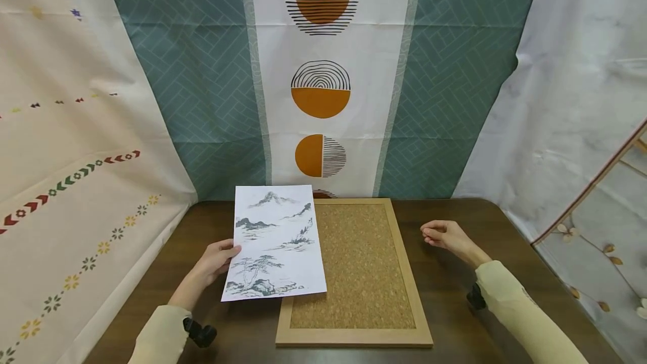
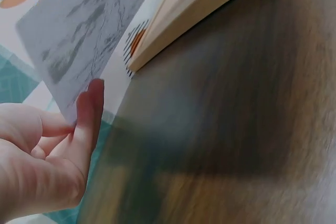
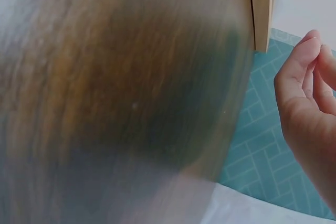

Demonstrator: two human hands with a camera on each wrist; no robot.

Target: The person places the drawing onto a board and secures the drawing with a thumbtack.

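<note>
My left hand [image 1: 217, 260] pinches the left edge of a white sheet of paper [image 1: 293, 212] between thumb and fingers. Grey ink mountains, rocks and pine trees are printed on the sheet. It is held over the left part of a wood-framed cork board [image 1: 359, 263], hiding that side. In the left wrist view, the sheet [image 2: 94, 30] tilts up from the fingers. To the right of the board, my right hand [image 1: 452, 237] is raised over the table. Its thumb and fingertips meet in the right wrist view, where the hand [image 3: 310, 87] shows nothing between them.
The board lies on a dark brown wooden table [image 1: 242, 336]. Behind the table hangs a green and white cloth [image 1: 434, 72] with orange circles. A patterned cream cloth [image 1: 101, 195] borders the left side, and a pale cloth [image 1: 571, 100] the right. Each wrist wears a black camera mount.
</note>
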